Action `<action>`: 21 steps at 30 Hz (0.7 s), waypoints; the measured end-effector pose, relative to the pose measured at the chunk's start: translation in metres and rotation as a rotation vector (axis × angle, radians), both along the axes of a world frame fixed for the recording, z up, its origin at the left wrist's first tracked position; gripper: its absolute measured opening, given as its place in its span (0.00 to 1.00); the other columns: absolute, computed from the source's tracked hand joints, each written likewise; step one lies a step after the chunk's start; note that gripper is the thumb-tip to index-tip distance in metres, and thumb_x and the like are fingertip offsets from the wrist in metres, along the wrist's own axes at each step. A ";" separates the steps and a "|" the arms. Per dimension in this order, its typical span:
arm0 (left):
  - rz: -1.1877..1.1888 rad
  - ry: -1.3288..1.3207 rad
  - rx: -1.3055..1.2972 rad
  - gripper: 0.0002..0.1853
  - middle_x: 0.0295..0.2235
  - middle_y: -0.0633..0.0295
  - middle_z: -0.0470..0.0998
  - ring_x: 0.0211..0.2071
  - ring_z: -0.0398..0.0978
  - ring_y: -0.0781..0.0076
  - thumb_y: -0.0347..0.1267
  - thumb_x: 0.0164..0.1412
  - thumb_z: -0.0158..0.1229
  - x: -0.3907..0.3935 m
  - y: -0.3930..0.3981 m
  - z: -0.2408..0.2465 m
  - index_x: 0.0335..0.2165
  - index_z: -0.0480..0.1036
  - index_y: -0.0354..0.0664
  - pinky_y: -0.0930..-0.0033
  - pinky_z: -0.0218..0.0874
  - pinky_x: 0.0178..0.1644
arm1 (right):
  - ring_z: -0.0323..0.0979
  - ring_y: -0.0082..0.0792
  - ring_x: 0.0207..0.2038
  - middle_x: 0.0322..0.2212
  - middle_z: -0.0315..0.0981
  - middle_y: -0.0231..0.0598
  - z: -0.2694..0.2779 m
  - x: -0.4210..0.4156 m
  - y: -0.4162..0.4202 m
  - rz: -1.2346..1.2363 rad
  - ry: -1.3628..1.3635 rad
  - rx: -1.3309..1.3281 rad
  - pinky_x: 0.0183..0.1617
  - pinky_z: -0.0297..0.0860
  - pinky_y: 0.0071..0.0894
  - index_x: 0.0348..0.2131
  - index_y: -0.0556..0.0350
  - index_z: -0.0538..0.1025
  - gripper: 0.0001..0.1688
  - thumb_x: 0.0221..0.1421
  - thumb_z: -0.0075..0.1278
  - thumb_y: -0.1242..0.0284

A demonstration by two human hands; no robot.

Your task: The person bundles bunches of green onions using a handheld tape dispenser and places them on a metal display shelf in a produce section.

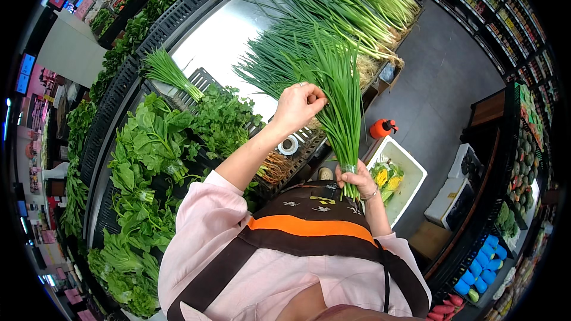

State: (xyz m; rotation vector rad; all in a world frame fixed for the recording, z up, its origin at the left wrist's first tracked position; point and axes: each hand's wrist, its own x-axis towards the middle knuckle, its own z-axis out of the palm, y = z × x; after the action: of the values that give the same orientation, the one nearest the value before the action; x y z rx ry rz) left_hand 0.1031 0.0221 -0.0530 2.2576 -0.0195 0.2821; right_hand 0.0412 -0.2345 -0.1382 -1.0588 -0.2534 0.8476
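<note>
My right hand grips a bunch of Chinese chives near its cut ends, where clear tape binds the stems. The long flat green leaves fan upward, away from my apron. At the left edge of the leaves is my left hand, with thumb and fingers curled together; whether a leaf is pinched between them is not clear. Behind the bunch, scallions lie spread on the metal display counter. A smaller tied bunch of green leaves rests to the left, on a black slatted rack.
Cilantro and leafy greens cover the counter's left side. A tape roll sits near brownish roots. On the floor at right are a red-orange spray bottle and a white foam box holding leaf scraps.
</note>
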 end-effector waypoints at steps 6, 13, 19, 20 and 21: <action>0.093 -0.153 0.020 0.05 0.26 0.60 0.73 0.29 0.72 0.63 0.29 0.50 0.62 0.005 0.006 0.001 0.26 0.76 0.39 0.62 0.63 0.35 | 0.69 0.27 0.25 0.25 0.70 0.38 -0.003 0.001 -0.001 0.011 0.003 0.015 0.32 0.67 0.25 0.50 0.62 0.67 0.31 0.46 0.56 0.73; 0.032 -0.536 0.313 0.07 0.28 0.62 0.73 0.31 0.71 0.61 0.26 0.46 0.66 0.002 0.009 0.010 0.25 0.74 0.40 0.62 0.62 0.36 | 0.70 0.27 0.26 0.26 0.71 0.37 -0.005 0.003 0.002 -0.040 -0.013 -0.004 0.32 0.67 0.25 0.47 0.60 0.67 0.27 0.47 0.57 0.72; -0.054 -0.434 0.223 0.05 0.28 0.61 0.76 0.31 0.73 0.64 0.23 0.48 0.63 -0.015 0.010 0.006 0.23 0.72 0.37 0.65 0.65 0.36 | 0.71 0.27 0.26 0.27 0.72 0.37 -0.005 0.002 0.001 -0.117 0.012 -0.016 0.33 0.69 0.25 0.45 0.58 0.67 0.23 0.48 0.56 0.75; -0.052 -0.405 0.156 0.05 0.29 0.60 0.76 0.31 0.74 0.65 0.23 0.48 0.62 -0.018 0.010 0.003 0.23 0.72 0.37 0.66 0.66 0.36 | 0.71 0.27 0.26 0.27 0.72 0.37 -0.005 0.002 0.001 -0.117 0.013 -0.016 0.33 0.69 0.25 0.45 0.58 0.67 0.23 0.48 0.56 0.75; -0.050 -0.376 0.089 0.05 0.29 0.60 0.77 0.31 0.74 0.66 0.22 0.49 0.61 -0.019 0.009 0.002 0.23 0.71 0.37 0.68 0.66 0.35 | 0.71 0.27 0.26 0.27 0.72 0.37 -0.005 0.002 0.000 -0.117 0.014 -0.016 0.33 0.69 0.25 0.45 0.58 0.67 0.23 0.48 0.56 0.75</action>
State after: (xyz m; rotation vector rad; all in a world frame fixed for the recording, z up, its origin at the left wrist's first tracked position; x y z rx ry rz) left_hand 0.0837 0.0310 -0.0515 2.2564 -0.2906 0.6863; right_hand 0.0437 -0.2342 -0.1429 -1.0713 -0.1710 0.7524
